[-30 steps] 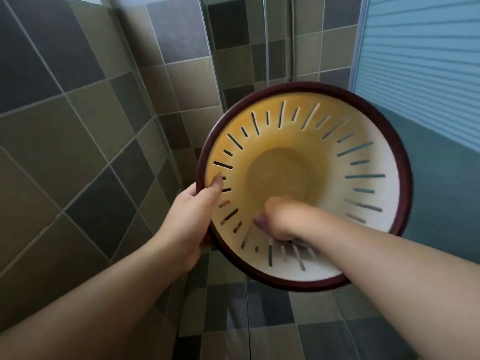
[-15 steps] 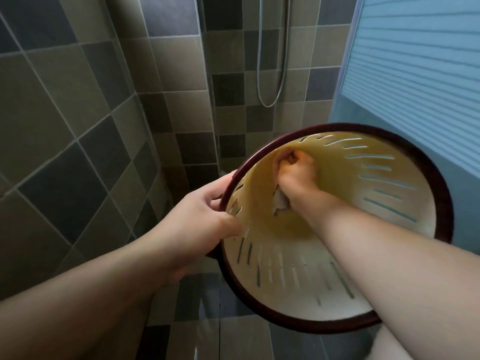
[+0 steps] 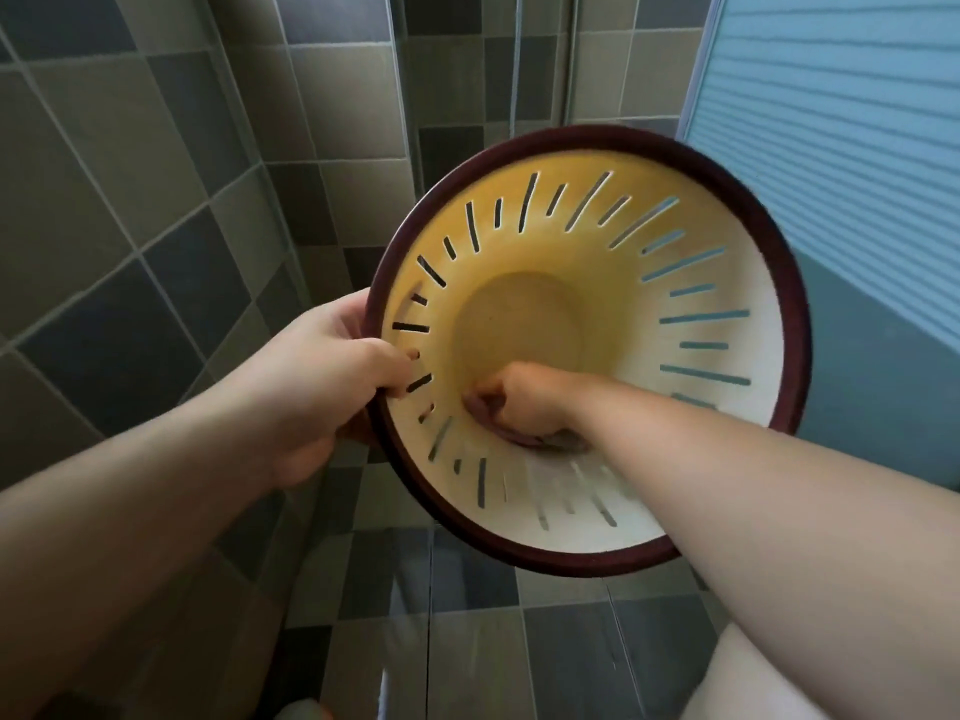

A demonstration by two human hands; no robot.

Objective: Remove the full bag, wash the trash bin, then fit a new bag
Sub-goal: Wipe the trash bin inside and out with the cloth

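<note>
The trash bin [image 3: 691, 283] is a cream, slotted basket with a dark red rim, held up in the air with its mouth facing me. My left hand [image 3: 322, 376] grips the rim on its left side, thumb inside. My right hand [image 3: 519, 400] is deep inside the bin at the lower wall, fingers curled round a small dark cloth-like thing [image 3: 550, 438] pressed against the plastic; most of it is hidden under the hand. No bag is in the bin.
I stand in a shower corner with grey and beige tiled walls [image 3: 156, 200] and a wet tiled floor [image 3: 467, 615]. A shower hose [image 3: 517, 70] hangs at the back. A blue slatted door panel [image 3: 857, 122] is close on the right.
The bin has tipped back to face me squarely. My right hand moved from the upper left wall down to the lower wall near the bottom. The left hand kept its grip on the rim.
</note>
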